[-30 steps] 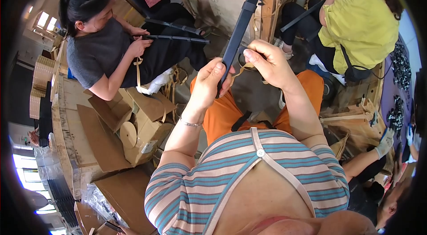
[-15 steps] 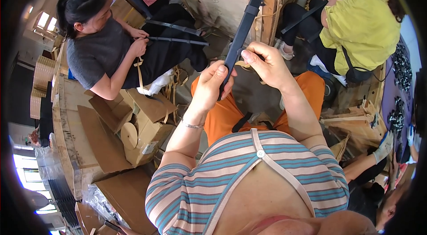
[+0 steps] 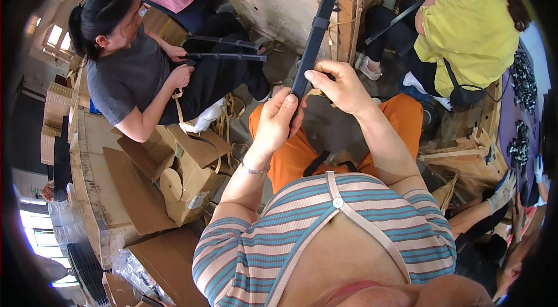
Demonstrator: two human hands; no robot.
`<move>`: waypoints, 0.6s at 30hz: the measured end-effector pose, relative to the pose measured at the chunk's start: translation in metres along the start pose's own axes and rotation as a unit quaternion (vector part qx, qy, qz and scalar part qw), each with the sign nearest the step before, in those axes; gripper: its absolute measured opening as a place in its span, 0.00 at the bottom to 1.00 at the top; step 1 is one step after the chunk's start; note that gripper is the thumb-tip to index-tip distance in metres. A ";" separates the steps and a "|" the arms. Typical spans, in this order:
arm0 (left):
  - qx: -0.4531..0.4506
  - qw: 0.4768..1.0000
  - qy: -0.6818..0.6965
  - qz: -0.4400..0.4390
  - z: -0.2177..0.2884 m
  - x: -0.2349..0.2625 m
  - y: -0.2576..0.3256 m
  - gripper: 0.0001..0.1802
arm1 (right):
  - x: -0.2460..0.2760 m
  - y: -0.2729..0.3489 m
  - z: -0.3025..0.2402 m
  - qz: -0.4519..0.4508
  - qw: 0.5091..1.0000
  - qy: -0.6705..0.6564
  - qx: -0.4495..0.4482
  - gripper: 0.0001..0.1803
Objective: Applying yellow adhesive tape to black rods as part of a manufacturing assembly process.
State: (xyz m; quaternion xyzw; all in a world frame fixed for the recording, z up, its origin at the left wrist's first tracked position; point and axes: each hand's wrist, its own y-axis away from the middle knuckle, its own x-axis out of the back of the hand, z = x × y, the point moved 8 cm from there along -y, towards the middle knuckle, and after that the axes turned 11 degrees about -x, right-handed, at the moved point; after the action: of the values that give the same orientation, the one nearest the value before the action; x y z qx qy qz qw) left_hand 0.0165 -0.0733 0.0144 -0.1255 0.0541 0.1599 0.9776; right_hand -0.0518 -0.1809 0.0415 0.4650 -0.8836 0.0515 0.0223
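Note:
A long dark bar (image 3: 318,31) with raised collars along it slants up and away in front of me. My left hand (image 3: 279,114) is wrapped round its lower end, thumb lying on top. My right hand (image 3: 344,89) is closed, thumb and bent forefinger pinched against the bar's right side just above the left hand. What lies between those fingertips is too small to make out. A tan strip (image 3: 315,92) shows just below the right fingers; its ends are hidden.
A seated person in grey (image 3: 125,77) works with dark bars at left. Another in yellow (image 3: 471,39) sits at right. A wooden crate (image 3: 290,7) stands ahead. Open cardboard boxes (image 3: 195,191) lie at left. Black parts (image 3: 523,86) rest on a purple surface at right.
The bar has swung slightly left at its far end and come a little toward me. My left hand is lower, and the right hand's fingertips have shifted slightly left along the bar.

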 end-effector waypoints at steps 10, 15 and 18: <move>0.109 0.911 0.388 -0.089 0.016 -0.033 0.015 0.19 | -0.004 0.021 -0.026 -0.087 0.991 -0.053 0.086 0.13; 0.167 0.783 0.577 -0.159 0.025 -0.055 0.021 0.20 | -0.011 0.016 -0.028 -0.101 0.984 -0.098 0.109 0.12; 0.172 0.711 0.642 -0.230 0.034 -0.068 0.025 0.23 | -0.012 0.015 -0.031 -0.116 0.979 -0.121 0.113 0.11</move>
State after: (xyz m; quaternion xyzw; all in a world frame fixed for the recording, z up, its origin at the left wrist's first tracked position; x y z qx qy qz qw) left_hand -0.0533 -0.0622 0.0509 -0.0363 0.6647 -0.2010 0.7187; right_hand -0.0573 -0.1591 0.0704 0.5667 -0.8081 0.0917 -0.1318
